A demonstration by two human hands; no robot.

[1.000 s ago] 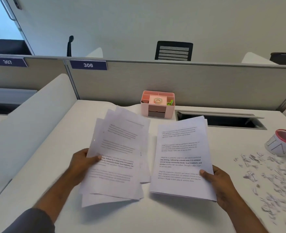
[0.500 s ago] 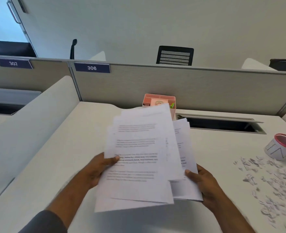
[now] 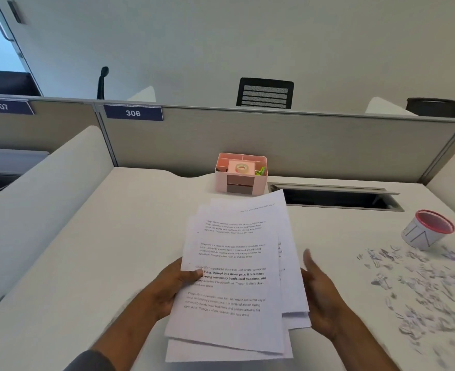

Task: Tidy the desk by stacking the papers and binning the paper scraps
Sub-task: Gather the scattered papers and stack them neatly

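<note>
Both printed white paper bundles, apart a second ago, now overlap in one uneven stack (image 3: 237,279) above the white desk (image 3: 92,263) | left hand (image 3: 172,285) pinches its left edge, thumb on top | right hand (image 3: 320,298) open-fingered beside right edge | shredded white paper scraps (image 3: 421,287) lie right, near tipped red-rimmed cup (image 3: 427,231)

Your left hand (image 3: 176,286) sits at about 7 o'clock from the middle of the view. Its thumb lies on top of the papers (image 3: 237,279) and its fingers are tucked under them, so it pinches the left edge. Your left arm comes up from 7 o'clock at the bottom edge, and a grey sleeve covers the part nearest you.

Your right hand (image 3: 321,298) is at about 5 o'clock. It stands on its side with the palm turned to the left. Its fingers are straight and point away from you, right beside the right edge of the papers. Your bare right arm comes in from the bottom at 5 o'clock.
</note>
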